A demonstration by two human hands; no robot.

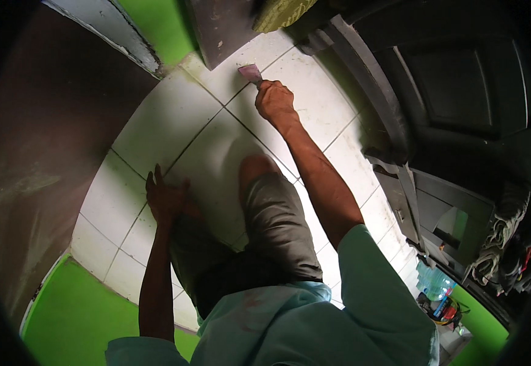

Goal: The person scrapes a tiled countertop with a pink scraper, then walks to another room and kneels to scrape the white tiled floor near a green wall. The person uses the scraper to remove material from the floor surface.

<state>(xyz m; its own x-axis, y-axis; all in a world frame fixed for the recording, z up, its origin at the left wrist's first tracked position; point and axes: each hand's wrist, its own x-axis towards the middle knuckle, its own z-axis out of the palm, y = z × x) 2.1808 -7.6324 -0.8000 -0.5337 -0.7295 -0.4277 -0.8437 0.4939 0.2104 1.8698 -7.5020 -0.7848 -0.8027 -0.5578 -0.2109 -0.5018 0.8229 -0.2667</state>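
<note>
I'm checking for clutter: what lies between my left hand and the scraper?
In the head view, only white tiles and dark grout lines lie between your left hand and the scraper in your right hand.

**Green walls (82, 311) edging a white tile floor (137, 131)**

Dark joints (223, 107) are crossing the floor, which is shining unevenly. 1 large brown panel (64, 122), possibly a door, is standing at left; dark panelled furniture (460, 85) is lining the right.
</note>
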